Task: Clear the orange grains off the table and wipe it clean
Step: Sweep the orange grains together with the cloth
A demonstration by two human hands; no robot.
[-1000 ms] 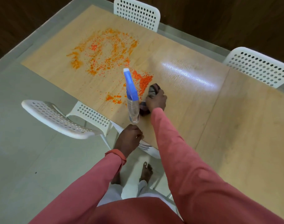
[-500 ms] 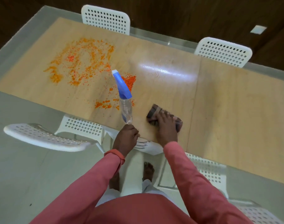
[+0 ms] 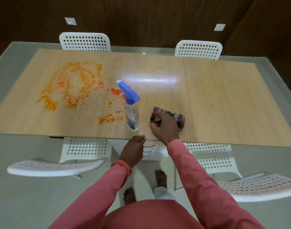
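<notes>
Grains (image 3: 78, 90) lie scattered over the left half of the table (image 3: 224, 100), thinning toward its near edge. A spray bottle (image 3: 131, 111) stands near the middle of that near edge. Right hand (image 3: 164, 128) grips a folded cloth (image 3: 171, 115) on the table beside the bottle. Left hand (image 3: 133, 151) hangs off the near edge, fingers (image 3: 140, 139) loosely curled, holding nothing.

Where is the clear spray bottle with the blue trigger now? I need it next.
The clear spray bottle with the blue trigger stands near the table's front edge, between the orange grains and the checked cloth.
</notes>
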